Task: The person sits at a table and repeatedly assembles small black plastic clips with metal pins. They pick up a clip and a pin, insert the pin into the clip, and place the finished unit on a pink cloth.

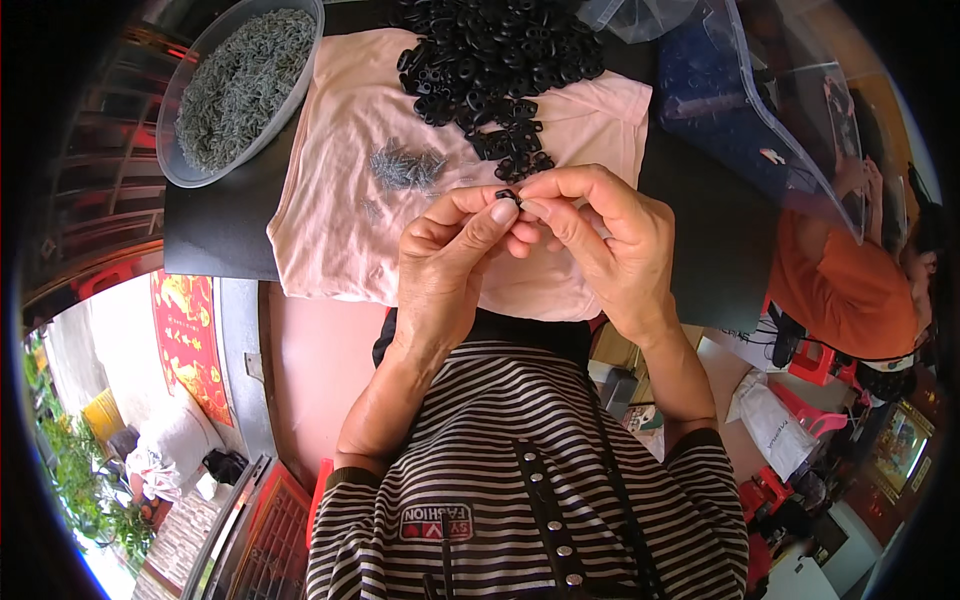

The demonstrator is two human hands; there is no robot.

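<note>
My left hand (450, 245) is closed, its thumb and forefinger pinching a small black plastic piece (507, 194) above the near part of a pink cloth (340, 200). Right beside that piece, the thumb and forefinger of my right hand (615, 240) are pressed together at its edge. Whatever lies between those right fingertips is too small to make out. Just beyond my hands, a little heap of thin grey metal springs (405, 165) rests on the cloth. A large pile of black plastic pieces with holes (500, 60) covers the cloth's far side and trails toward my fingers.
A clear round tub (170, 150) full of grey springs stands at the far left of the dark table (215, 235). A big transparent plastic bin (760, 110) is at the far right. Beyond it sits another person in an orange top (850, 285).
</note>
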